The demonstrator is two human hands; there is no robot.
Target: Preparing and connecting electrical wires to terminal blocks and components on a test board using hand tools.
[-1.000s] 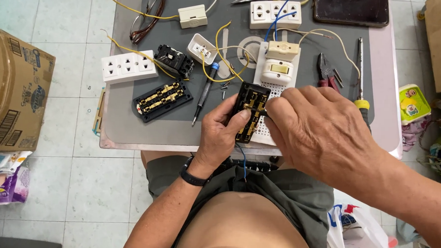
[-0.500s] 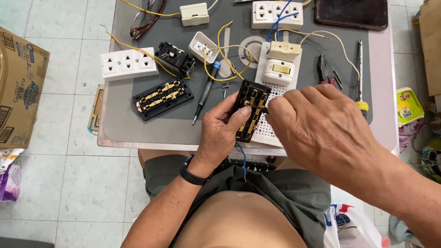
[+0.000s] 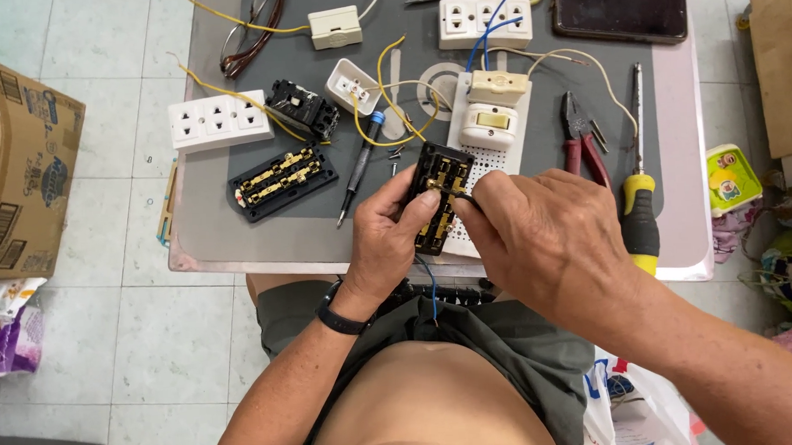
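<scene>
Socket base (image 3: 440, 195) open, brass exposed, gripped by left hand (image 3: 388, 240); right hand (image 3: 546, 235) pinching at its edge; cover (image 3: 212, 120) off, wiring unfinished.

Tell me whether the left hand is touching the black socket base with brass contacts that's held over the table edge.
Touching. The head view shows the left hand gripping the black socket base, thumb pressed on its face.

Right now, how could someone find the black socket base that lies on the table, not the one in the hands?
On the grey table, look left of the left hand. The black socket base lies flat below the white triple socket, its brass strips showing; nothing touches it.
</scene>
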